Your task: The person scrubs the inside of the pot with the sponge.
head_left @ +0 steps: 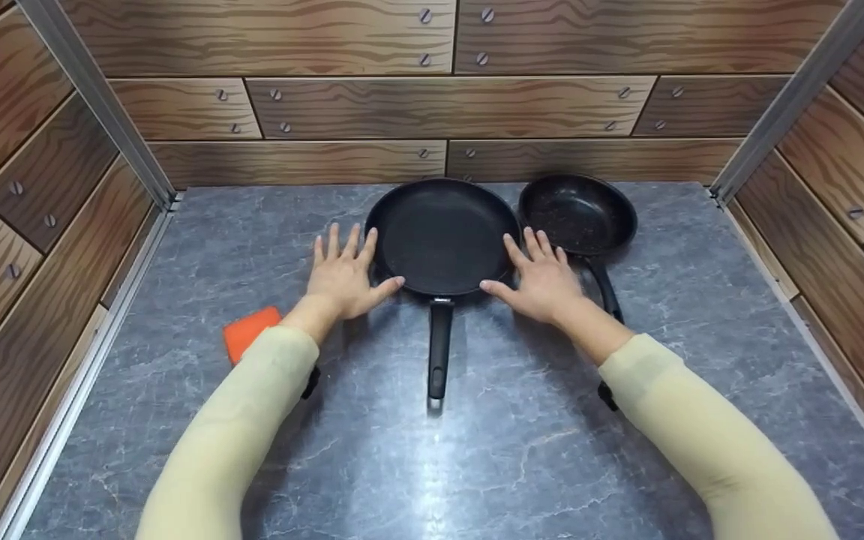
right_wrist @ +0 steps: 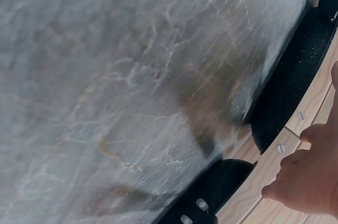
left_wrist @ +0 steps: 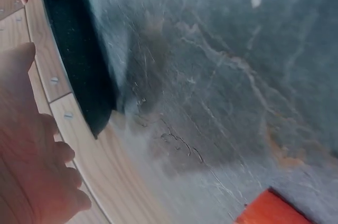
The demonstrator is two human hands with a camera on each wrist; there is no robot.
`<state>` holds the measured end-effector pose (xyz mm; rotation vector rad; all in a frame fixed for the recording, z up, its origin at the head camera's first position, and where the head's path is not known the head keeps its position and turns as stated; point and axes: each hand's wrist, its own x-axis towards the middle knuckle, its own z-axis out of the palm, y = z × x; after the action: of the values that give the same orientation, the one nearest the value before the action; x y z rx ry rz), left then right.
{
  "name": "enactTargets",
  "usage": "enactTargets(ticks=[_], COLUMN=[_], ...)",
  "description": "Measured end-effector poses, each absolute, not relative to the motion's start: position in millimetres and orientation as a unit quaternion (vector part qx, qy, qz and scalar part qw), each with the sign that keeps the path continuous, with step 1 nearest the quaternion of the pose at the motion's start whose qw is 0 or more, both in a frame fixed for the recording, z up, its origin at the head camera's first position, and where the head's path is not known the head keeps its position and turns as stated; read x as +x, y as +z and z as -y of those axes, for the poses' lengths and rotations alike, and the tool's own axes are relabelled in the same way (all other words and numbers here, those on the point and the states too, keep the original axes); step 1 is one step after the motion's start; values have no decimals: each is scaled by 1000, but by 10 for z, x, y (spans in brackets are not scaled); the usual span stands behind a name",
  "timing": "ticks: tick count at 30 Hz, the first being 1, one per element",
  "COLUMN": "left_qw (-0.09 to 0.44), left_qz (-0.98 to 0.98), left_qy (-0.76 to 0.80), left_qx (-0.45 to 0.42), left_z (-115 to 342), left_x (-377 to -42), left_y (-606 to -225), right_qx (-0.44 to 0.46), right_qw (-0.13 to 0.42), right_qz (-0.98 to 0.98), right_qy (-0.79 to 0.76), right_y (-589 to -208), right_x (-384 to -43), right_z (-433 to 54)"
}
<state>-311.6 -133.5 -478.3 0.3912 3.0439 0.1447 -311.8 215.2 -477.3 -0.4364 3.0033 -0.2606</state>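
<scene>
A large black frying pan [head_left: 443, 236] lies on the grey marbled table, its handle [head_left: 439, 352] pointing toward me. My left hand [head_left: 346, 281] is spread at the pan's left edge, fingers straight and thumb over the near rim. On the other side my right hand [head_left: 544, 281] is spread the same way, between the large pan and a smaller black frying pan [head_left: 578, 214]. Both wrist views show the hands beside the large pan's wall [left_wrist: 79, 55]; whether they touch it I cannot tell. Neither hand grips anything.
An orange, flat-looking square object [head_left: 250, 331] lies by my left forearm, partly covered by the sleeve. The smaller pan's handle [head_left: 604, 289] runs behind my right wrist. Wood-patterned walls [head_left: 447, 109] close off the back and both sides of the grey table [head_left: 522, 465].
</scene>
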Motion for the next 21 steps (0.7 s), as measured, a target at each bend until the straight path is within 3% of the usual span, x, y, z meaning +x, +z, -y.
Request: enactTargets(ticks=[21], left_qw=[83], left_qz=[-990], left_qy=[35], left_qx=[113], left_z=[1304], left_x=[-3363], left_y=[-4881], right_qx=[-146], right_qw=[80], right_qz=[-981], right_qy=[-103], right_y=[-4889], right_x=[-3289], right_z=[-2115])
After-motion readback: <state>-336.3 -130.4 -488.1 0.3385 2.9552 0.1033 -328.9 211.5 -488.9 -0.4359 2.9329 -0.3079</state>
